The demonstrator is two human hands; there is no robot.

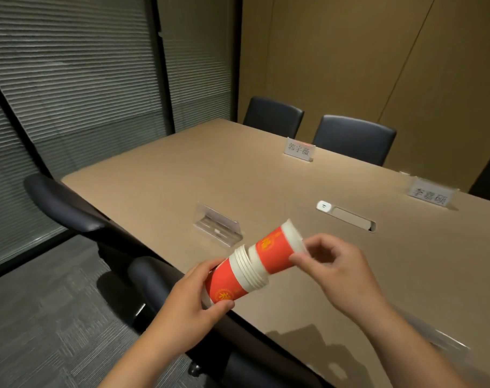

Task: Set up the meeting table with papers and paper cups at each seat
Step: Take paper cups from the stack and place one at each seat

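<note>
Both hands work above the table's near edge (165, 249): left hand (188, 301) grips the cup stack (232, 281), right hand (336, 264) pinches the top cup (274, 247).

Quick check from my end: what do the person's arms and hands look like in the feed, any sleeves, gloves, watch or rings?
Both arms are bare as far as the head view shows them: no sleeves reach the forearms. The left hand and the right hand wear no gloves. No watch, bracelet or ring shows on either wrist or on the fingers in view. No markings or cables are on them.
</note>
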